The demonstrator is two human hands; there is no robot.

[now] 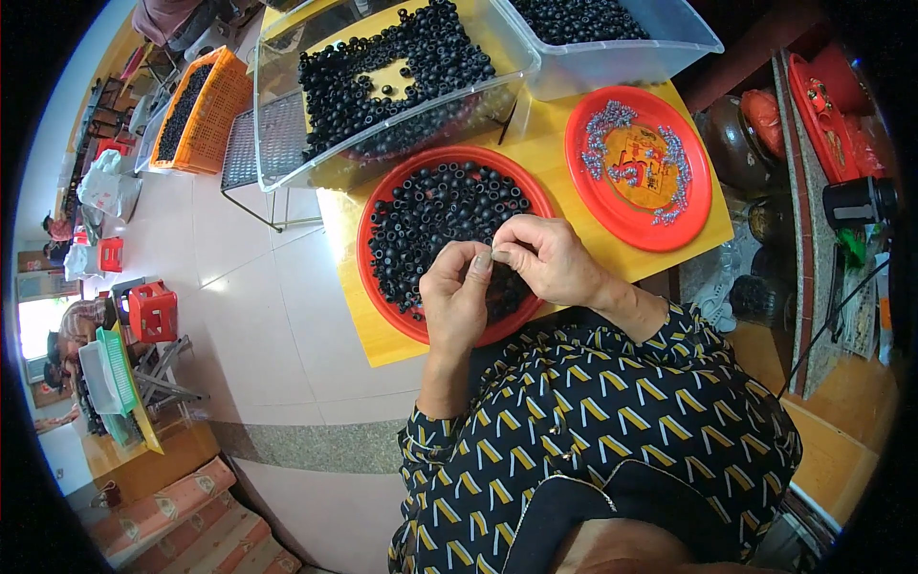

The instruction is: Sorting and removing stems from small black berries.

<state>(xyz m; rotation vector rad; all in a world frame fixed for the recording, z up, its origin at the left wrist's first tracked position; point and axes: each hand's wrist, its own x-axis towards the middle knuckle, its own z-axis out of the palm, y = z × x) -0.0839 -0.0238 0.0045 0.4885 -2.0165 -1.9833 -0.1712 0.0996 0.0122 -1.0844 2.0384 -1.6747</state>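
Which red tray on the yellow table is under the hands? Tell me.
The left tray, full of black beads; the right tray, off beside it, holds small grey pieces.

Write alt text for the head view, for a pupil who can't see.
A person's left hand and right hand meet at the fingertips over a red tray of hollow black pieces on a yellow table. Right of it, a red plate holds tiny grey pieces; beyond, clear bins hold more black pieces.
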